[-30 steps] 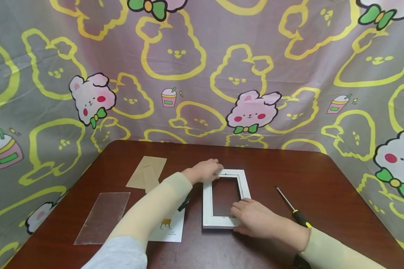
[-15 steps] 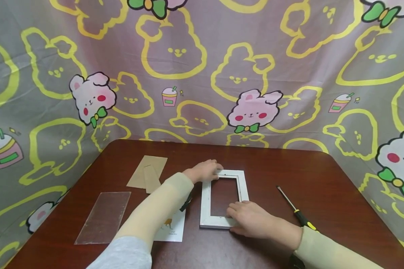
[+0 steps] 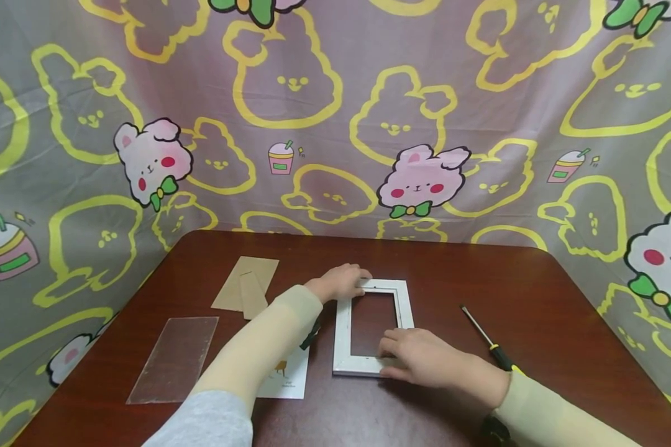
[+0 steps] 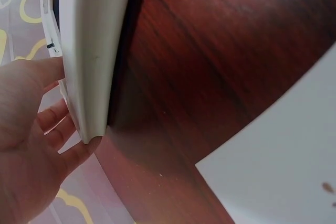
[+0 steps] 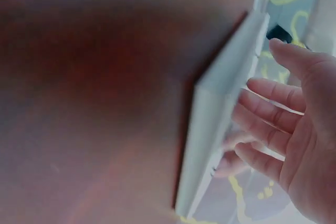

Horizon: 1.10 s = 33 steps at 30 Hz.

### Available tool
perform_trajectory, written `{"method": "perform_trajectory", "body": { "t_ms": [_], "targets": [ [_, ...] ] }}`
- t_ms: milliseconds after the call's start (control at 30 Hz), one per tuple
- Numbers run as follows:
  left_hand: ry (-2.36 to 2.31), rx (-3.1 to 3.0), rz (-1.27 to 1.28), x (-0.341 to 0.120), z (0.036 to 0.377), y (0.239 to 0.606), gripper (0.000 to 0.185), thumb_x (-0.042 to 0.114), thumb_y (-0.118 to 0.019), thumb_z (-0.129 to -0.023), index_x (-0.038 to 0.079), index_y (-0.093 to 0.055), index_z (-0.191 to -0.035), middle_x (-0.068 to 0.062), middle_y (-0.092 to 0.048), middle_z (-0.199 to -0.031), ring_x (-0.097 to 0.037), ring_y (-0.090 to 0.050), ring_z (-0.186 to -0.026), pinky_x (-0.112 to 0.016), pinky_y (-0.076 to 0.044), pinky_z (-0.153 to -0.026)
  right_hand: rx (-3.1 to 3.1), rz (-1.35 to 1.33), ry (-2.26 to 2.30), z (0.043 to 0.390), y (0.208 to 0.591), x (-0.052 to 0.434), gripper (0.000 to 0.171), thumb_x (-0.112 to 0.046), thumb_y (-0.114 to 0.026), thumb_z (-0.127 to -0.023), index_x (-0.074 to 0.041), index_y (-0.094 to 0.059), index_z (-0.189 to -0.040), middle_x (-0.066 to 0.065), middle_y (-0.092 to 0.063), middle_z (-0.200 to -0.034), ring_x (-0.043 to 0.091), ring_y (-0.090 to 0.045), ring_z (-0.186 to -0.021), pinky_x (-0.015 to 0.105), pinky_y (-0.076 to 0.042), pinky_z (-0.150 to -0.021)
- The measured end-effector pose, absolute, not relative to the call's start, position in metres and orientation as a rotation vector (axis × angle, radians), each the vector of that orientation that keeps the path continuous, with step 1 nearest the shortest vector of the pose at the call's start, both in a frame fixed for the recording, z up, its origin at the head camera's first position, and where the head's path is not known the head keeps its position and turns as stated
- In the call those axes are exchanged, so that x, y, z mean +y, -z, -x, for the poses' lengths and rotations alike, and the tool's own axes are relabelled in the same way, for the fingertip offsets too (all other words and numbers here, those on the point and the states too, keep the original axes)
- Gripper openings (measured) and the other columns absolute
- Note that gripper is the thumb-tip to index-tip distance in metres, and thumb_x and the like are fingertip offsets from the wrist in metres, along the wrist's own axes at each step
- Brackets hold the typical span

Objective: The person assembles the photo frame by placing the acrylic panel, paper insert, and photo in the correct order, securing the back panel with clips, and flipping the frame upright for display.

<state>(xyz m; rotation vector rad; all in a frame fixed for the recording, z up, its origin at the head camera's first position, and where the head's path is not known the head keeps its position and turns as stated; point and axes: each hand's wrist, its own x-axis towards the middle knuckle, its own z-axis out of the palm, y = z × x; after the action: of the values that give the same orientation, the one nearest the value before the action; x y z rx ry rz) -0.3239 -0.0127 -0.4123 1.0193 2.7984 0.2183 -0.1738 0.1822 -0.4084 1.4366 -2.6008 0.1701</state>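
From the head view a white picture frame (image 3: pixel 372 328) lies flat on the brown table (image 3: pixel 537 298), mid-table. The wrist views alone show its thick side edge (and the fingers (image 5: pixel 268 124) beside it). The left hand (image 3: pixel 341 282) rests on the far left corner, fingers loosely bent. The right hand (image 3: pixel 419 357) lies on the near right corner, fingers fairly straight, gripping nothing.

A dark reddish-brown wooden table (image 3: pixel 537 298) with rounded corners is seen, its polished top lit evenly and softly. It is enclosed at the back and both sides by a grey-mauve cloth backdrop (image 3: pixel 335 124), which is printed with yellow bunny outlines, pink bunnies with green bows, and small drink cups.
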Motion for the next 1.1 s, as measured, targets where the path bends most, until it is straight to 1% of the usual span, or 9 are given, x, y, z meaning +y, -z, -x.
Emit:
{"method": "perform_trajectory", "body": {
  "t_ms": [100,233,367,567,667,800,867,1000,1100],
  "targets": [
    [-0.229,2.801,-1.021,-0.013,0.323,0.413,0.040,0.021,-0.063,-0.096,0.016,-0.057,-0.135,-0.006,-0.059,-0.124,-0.021,-0.054,-0.114,-0.035,-0.044,-0.094,-2.647,-1.362,-0.248,0.181,0.400,0.187,0.017,-0.034,-0.070,-0.089,-0.018,-0.064,-0.091,-0.009,-0.055,-0.083,0.001,-0.048,-0.068,0.026,-0.046,-0.060],
    [-0.243,2.805,-1.036,-0.013,0.324,0.412,0.039,0.020,-0.064,-0.096,0.015,-0.058,-0.134,-0.006,-0.059,-0.124,-0.021,-0.054,-0.113,-0.034,-0.043,-0.095,-2.690,-1.211,-0.274,0.195,0.391,0.197,0.016,-0.030,-0.071,-0.089,-0.017,-0.067,-0.095,-0.007,-0.059,-0.086,0.001,-0.050,-0.066,0.026,-0.047,-0.060],
    [-0.246,2.801,-1.042,-0.013,0.323,0.412,0.040,0.020,-0.064,-0.096,0.014,-0.058,-0.135,-0.007,-0.059,-0.125,-0.022,-0.054,-0.115,-0.035,-0.041,-0.097,-2.761,-1.058,-0.265,0.213,0.387,0.209,0.017,-0.029,-0.072,-0.089,-0.014,-0.067,-0.096,-0.007,-0.059,-0.082,0.001,-0.048,-0.062,0.025,-0.044,-0.057],
    [-0.245,2.809,-1.032,-0.014,0.322,0.413,0.040,0.021,-0.064,-0.096,0.015,-0.058,-0.135,-0.007,-0.059,-0.123,-0.022,-0.053,-0.115,-0.034,-0.041,-0.097,-2.807,-0.893,-0.218,0.237,0.390,0.221,0.019,-0.027,-0.073,-0.088,-0.011,-0.065,-0.095,-0.007,-0.057,-0.080,0.006,-0.048,-0.062,0.027,-0.044,-0.056],
    [-0.235,2.813,-1.030,-0.014,0.322,0.414,0.040,0.021,-0.064,-0.096,0.015,-0.058,-0.135,-0.007,-0.059,-0.123,-0.022,-0.053,-0.115,-0.035,-0.041,-0.097,-2.823,-0.824,-0.218,0.245,0.393,0.223,0.025,-0.026,-0.073,-0.088,-0.007,-0.063,-0.101,-0.004,-0.057,-0.078,0.009,-0.050,-0.062,0.029,-0.043,-0.055],
    [-0.232,2.818,-1.026,-0.014,0.322,0.415,0.039,0.021,-0.064,-0.095,0.015,-0.058,-0.134,-0.006,-0.059,-0.122,-0.021,-0.053,-0.114,-0.035,-0.042,-0.096,-2.910,-0.697,-0.197,0.254,0.396,0.221,0.043,-0.030,-0.069,-0.091,0.001,-0.057,-0.118,0.009,-0.065,-0.092,0.020,-0.062,-0.072,0.037,-0.049,-0.059],
    [-0.235,2.818,-1.026,-0.014,0.322,0.414,0.039,0.020,-0.064,-0.095,0.015,-0.059,-0.134,-0.006,-0.059,-0.122,-0.021,-0.054,-0.114,-0.035,-0.042,-0.096,-2.981,-0.642,-0.161,0.258,0.398,0.219,0.049,-0.034,-0.065,-0.093,0.003,-0.053,-0.123,0.013,-0.067,-0.098,0.024,-0.066,-0.079,0.041,-0.051,-0.064],
    [-0.250,2.815,-1.032,-0.014,0.322,0.414,0.039,0.019,-0.065,-0.095,0.014,-0.059,-0.133,-0.007,-0.060,-0.121,-0.022,-0.054,-0.114,-0.035,-0.042,-0.096,-3.134,-0.581,-0.131,0.269,0.401,0.213,0.052,-0.039,-0.061,-0.095,0.002,-0.050,-0.125,0.007,-0.065,-0.081,0.020,-0.063,-0.071,0.041,-0.050,-0.065],
    [-0.275,2.814,-1.070,-0.015,0.329,0.421,0.038,0.021,-0.065,-0.095,0.015,-0.060,-0.132,-0.007,-0.060,-0.119,-0.021,-0.055,-0.112,-0.034,-0.043,-0.094,-3.211,-0.549,-0.144,0.275,0.402,0.208,0.051,-0.039,-0.061,-0.095,0.002,-0.051,-0.125,0.004,-0.061,-0.077,0.019,-0.060,-0.069,0.041,-0.050,-0.065]
  ]
}}
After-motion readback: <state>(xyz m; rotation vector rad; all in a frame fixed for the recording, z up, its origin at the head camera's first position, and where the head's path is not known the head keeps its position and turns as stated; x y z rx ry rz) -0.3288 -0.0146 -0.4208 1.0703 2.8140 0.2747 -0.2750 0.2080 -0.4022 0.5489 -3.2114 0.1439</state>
